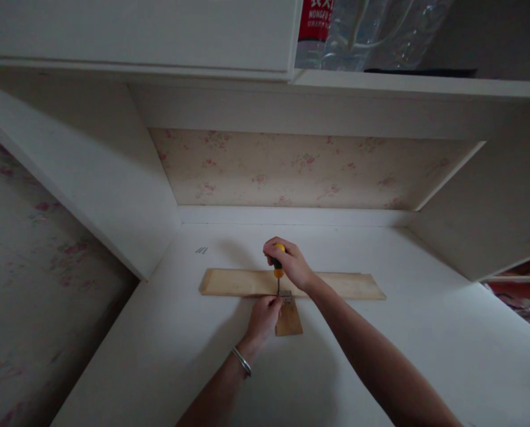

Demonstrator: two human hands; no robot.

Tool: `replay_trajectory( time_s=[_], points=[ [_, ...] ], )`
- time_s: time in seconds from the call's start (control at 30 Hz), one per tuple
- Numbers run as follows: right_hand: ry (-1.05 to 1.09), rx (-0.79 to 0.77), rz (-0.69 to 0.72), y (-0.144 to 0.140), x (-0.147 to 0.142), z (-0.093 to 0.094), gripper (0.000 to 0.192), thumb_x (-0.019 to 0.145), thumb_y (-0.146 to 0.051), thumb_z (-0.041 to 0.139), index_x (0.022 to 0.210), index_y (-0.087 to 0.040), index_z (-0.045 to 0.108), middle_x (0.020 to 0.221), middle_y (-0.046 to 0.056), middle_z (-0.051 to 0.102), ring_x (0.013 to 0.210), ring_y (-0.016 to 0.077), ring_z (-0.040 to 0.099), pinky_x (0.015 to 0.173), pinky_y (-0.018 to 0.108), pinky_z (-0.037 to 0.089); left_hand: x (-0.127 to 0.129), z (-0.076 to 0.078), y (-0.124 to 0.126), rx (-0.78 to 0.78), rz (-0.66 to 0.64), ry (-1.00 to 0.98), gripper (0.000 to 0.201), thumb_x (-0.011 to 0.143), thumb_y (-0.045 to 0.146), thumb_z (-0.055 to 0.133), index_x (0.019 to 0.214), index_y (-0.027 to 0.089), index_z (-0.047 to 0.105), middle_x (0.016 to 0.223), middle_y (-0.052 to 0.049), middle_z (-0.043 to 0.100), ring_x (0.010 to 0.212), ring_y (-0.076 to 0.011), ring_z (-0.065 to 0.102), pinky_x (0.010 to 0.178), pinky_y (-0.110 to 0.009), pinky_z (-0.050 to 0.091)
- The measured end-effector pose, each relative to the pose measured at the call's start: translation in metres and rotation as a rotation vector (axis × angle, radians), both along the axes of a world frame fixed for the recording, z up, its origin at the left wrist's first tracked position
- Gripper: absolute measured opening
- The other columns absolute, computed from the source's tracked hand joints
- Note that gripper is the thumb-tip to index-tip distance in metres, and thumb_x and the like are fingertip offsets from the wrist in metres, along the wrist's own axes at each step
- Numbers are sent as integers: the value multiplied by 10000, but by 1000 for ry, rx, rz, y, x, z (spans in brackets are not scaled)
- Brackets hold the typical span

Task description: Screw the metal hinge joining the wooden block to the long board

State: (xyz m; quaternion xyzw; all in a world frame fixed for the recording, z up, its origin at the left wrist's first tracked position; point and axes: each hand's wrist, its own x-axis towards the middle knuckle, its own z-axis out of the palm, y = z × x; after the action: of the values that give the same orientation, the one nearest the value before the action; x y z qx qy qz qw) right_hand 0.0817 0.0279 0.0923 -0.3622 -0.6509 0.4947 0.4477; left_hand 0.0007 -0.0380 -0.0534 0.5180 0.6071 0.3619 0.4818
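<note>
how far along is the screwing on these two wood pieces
Done: the long wooden strip and short wooden piece lie in a T with a metal hinge across the joint. In hand: the right hand holds the screwdriver upright on it while the left hand steadies. Left: spare screws lie unused.

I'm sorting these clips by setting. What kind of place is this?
Probably a home room, at a built-in white desk under a cabinet. Floral wallpaper backs the nook, and a plastic bottle stands on the shelf above.
</note>
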Motion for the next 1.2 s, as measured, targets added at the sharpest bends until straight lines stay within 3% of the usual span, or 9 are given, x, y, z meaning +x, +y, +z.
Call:
replay_trajectory(
  time_s=[0.13,0.3,0.4,0.6,0.7,0.8,0.87,1.0,1.2],
  points=[
    [-319,162,32,-4,5,18,250,866,-426,469,835,-221,609,717,-3,605,646,142,554,596,260,409,-3,0,-2,3,-4,3,327,833,382,440,620,160,549,551,2,519,535,-141,469,504,-251,273],
    [-1068,469,-190,-4,12,48,441,855,-566,438,758,-177,623,740,118,650,692,238,604,645,340,391,-4,-2,-4,42,-4,21,338,837,381,440,597,163,535,551,2,519,538,-137,470,508,-246,273],
    [-1309,527,-92,1,18,64,375,867,-479,453,810,-160,641,687,138,644,668,265,608,617,356,383,-3,-4,-5,57,11,24,354,843,397,442,589,167,529,535,6,509,519,-135,462,501,-248,265],
    [-1205,528,371,17,29,86,132,756,-271,631,873,-258,691,816,57,670,647,187,591,569,288,353,-3,-7,-7,76,20,10,363,852,401,440,593,163,530,542,10,505,522,-130,460,500,-244,265],
    [-1340,525,372,20,26,90,272,706,-374,681,958,-272,692,930,70,672,760,231,615,607,306,384,-3,-7,-7,86,25,13,355,852,395,443,603,159,536,558,12,508,539,-128,461,507,-239,268],
    [-1554,545,288,20,20,86,496,798,-590,504,1070,-202,649,954,143,666,845,298,619,652,365,414,-2,-7,-7,86,25,24,354,850,388,446,600,155,539,560,14,506,544,-126,457,507,-237,262],
    [-1590,600,300,21,17,83,462,862,-530,427,1050,-166,641,963,160,660,871,295,617,666,362,418,-2,-7,-7,85,27,22,357,852,391,446,607,153,548,559,15,507,541,-124,456,504,-237,261],
    [-1500,648,435,25,20,85,255,822,-314,500,1015,-212,632,1010,86,657,870,235,608,654,309,408,-2,-7,-8,86,33,12,352,851,393,454,625,150,571,565,14,517,544,-124,459,504,-236,266],
    [-1409,613,621,28,25,91,299,712,-220,602,1008,-234,650,1004,48,657,916,207,587,722,280,411,-2,-8,-7,101,44,34,370,848,417,466,619,148,575,569,9,526,550,-126,463,514,-241,264]
  ],
)
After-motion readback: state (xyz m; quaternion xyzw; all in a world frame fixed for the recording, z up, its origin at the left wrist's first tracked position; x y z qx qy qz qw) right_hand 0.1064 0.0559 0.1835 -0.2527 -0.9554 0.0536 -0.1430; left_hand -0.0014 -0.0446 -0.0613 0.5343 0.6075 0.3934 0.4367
